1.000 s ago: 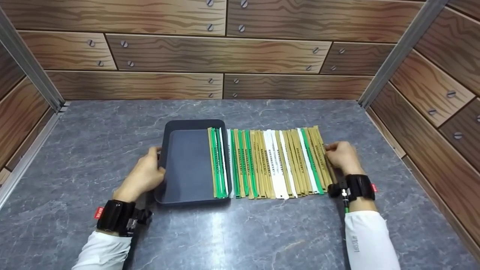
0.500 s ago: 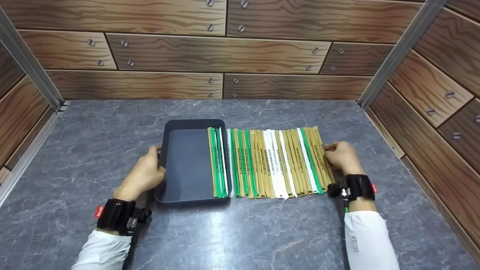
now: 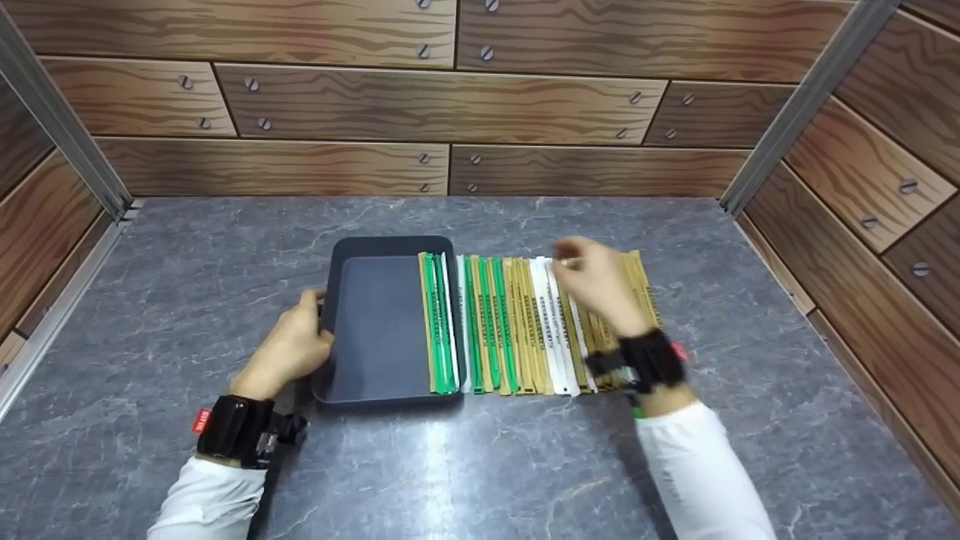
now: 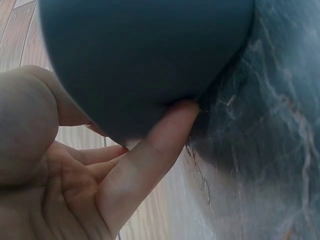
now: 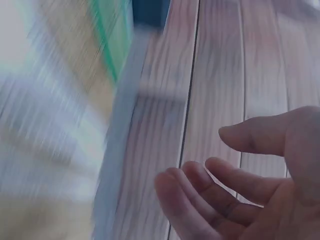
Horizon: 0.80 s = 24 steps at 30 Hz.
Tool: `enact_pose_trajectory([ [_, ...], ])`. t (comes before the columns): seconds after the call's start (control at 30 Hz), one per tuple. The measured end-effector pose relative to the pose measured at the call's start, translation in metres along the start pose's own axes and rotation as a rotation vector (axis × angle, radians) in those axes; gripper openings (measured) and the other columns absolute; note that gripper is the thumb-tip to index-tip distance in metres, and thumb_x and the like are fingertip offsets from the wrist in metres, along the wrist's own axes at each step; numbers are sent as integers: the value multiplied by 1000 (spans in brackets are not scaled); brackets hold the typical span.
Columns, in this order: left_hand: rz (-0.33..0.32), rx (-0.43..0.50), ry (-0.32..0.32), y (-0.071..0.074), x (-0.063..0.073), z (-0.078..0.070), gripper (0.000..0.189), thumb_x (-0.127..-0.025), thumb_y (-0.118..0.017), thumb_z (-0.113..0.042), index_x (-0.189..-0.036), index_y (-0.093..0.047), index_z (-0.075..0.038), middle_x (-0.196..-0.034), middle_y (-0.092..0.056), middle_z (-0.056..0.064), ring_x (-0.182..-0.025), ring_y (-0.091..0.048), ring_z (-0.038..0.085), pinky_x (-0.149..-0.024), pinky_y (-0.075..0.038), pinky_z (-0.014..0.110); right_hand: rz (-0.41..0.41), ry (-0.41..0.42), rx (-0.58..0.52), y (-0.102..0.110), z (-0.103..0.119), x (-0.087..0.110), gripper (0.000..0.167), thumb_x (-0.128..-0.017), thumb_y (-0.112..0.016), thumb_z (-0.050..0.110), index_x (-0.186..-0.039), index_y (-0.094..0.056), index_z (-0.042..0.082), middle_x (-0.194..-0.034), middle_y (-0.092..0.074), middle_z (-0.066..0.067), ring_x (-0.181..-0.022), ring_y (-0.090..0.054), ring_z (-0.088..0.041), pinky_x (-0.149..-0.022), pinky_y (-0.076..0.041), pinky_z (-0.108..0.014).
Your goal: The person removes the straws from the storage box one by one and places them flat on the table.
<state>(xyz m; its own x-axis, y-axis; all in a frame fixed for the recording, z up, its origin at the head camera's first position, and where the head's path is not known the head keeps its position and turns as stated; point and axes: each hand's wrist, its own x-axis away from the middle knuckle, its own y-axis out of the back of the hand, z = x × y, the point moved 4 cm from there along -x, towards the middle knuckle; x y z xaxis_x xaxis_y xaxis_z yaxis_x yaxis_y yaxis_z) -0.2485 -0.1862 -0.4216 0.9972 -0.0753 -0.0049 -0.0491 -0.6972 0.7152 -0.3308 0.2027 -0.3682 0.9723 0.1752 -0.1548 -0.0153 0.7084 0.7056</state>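
My left hand (image 3: 289, 341) holds a dark grey rectangular tray (image 3: 341, 247) by its left side. In the left wrist view, a finger (image 4: 167, 132) presses the tray's outer wall (image 4: 145, 50) low down by the tabletop, and the thumb reaches to its edge. My right hand (image 3: 600, 285) is over the right half of a row of long, narrow paper-wrapped sticks (image 3: 525, 330), gold, green and white with printed text. Its fingers (image 5: 175, 195) are loosely curled with nothing between them and the thumb. Several sticks (image 3: 441, 330) lie along the tray's right side; the hand and wrist hide others in the row.
Grey marble-patterned tabletop (image 3: 480, 465) lies beneath everything. A wood-plank-patterned wall (image 3: 450, 105) closes the back, with matching side walls and metal corner posts (image 3: 810, 75). Black camera straps (image 3: 654, 360) are on both wrists.
My right hand has left the right end of the row and moved left and back over the sticks. The left hand and tray have stayed put.
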Motion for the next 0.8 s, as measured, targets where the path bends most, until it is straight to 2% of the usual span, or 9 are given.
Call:
enact_pose_trajectory([
  [0.17,2,2,3,-1,0,0,66,-87,-51,6,-150,-33,14,-134,-57,41,-123,-59,52,-106,-49,60,151,62,23,-49,65,-11,42,-98,-63,12,-137,-61,-2,-129,-68,-20,-111,-68,-31,-95,-59,-41],
  [0.27,0,-7,-6,-1,0,-2,65,-87,-52,5,-149,-33,15,-133,-57,41,-122,-59,52,-105,-50,61,222,86,95,-77,94,-18,41,-98,-64,13,-136,-62,-4,-119,-71,-17,-96,-68,-24,-89,-61,-38],
  [0.33,1,-15,-6,-1,0,-1,65,-87,-51,5,-149,-33,14,-133,-57,41,-122,-59,51,-104,-50,61,261,100,181,-94,109,-23,35,-97,-63,12,-127,-66,-5,-108,-72,-14,-81,-63,-20,-80,-60,-35],
  [0.4,3,-21,-4,0,0,-1,65,-87,-51,5,-149,-33,14,-133,-57,41,-122,-59,51,-104,-49,60,304,94,263,-111,119,-28,20,-96,-62,13,-107,-70,-1,-93,-69,-10,-69,-56,-18,-69,-57,-34],
  [0.47,5,-22,0,0,0,-1,66,-87,-50,5,-149,-33,14,-134,-57,41,-123,-59,51,-105,-49,60,326,83,340,-124,126,-34,13,-94,-63,14,-84,-65,5,-85,-64,-8,-65,-53,-19,-64,-54,-35],
  [0.57,13,-15,6,-1,-1,0,66,-87,-50,5,-150,-32,14,-135,-56,42,-124,-58,52,-106,-48,61,348,81,444,-141,132,-39,29,-91,-64,13,-67,-48,15,-81,-62,-8,-71,-59,-23,-67,-57,-38],
  [0.63,20,-6,13,-2,-1,0,67,-88,-50,6,-151,-31,13,-135,-55,42,-124,-57,52,-107,-48,61,348,93,504,-150,133,-41,27,-89,-66,12,-67,-50,14,-88,-69,-10,-81,-66,-27,-75,-60,-41],
  [0.73,26,4,24,-2,-1,0,67,-88,-49,6,-152,-30,13,-135,-55,42,-124,-58,51,-107,-49,60,375,87,584,-163,131,-43,9,-89,-68,12,-81,-66,7,-108,-75,-15,-102,-71,-30,-87,-61,-44],
  [0.8,24,7,24,-1,-1,-1,67,-88,-49,6,-152,-30,13,-134,-55,42,-124,-58,51,-106,-49,60,387,77,636,-170,130,-44,9,-90,-68,10,-94,-73,5,-124,-73,-15,-116,-69,-31,-94,-60,-43],
])
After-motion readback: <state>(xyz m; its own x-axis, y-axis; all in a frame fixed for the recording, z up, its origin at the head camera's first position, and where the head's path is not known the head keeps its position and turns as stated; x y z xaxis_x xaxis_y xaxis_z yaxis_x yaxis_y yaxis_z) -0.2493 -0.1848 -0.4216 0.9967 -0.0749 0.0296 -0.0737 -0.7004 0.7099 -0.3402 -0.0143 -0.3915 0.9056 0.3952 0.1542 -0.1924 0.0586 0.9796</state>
